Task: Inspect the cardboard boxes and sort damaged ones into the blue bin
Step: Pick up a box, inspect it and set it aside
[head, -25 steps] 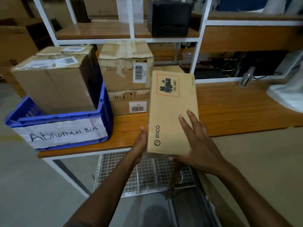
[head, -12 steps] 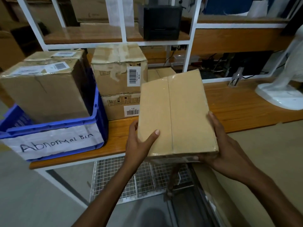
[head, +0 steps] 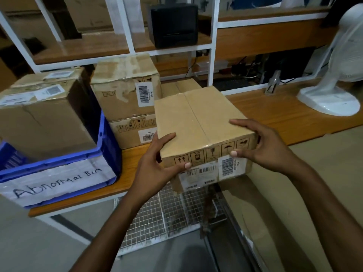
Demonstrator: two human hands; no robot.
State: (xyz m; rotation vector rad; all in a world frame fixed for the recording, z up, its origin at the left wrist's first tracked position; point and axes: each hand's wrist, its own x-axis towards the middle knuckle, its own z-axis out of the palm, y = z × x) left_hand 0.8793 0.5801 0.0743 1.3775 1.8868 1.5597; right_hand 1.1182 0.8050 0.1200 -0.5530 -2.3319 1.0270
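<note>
A wooden desk [head: 275, 116] on a white metal frame carries white-framed wooden shelves [head: 214, 46]. A black boxy device [head: 173, 24] sits on one shelf, and a white fan [head: 330, 101] stands at the right. Cables [head: 245, 69] tangle behind. Wire mesh [head: 157, 218] shows below, above grey floor [head: 39, 242].

We see a wooden worktop [head: 275, 118] on a white metal frame, running left to right. At its front left corner sits the blue bin [head: 111, 154], its paper-labelled front wall right at the front edge. Just beside the bin's right wall, further toward the back edge, a cardboard box [head: 129, 132] rests on the wood and carries a second box [head: 125, 89] on top. Toward the back right corner stands the round white base of a fan [head: 328, 101]. Against the back edge, between the stack and the fan, we make out a small clear holder [head: 272, 85], too blurred to identify.
</note>
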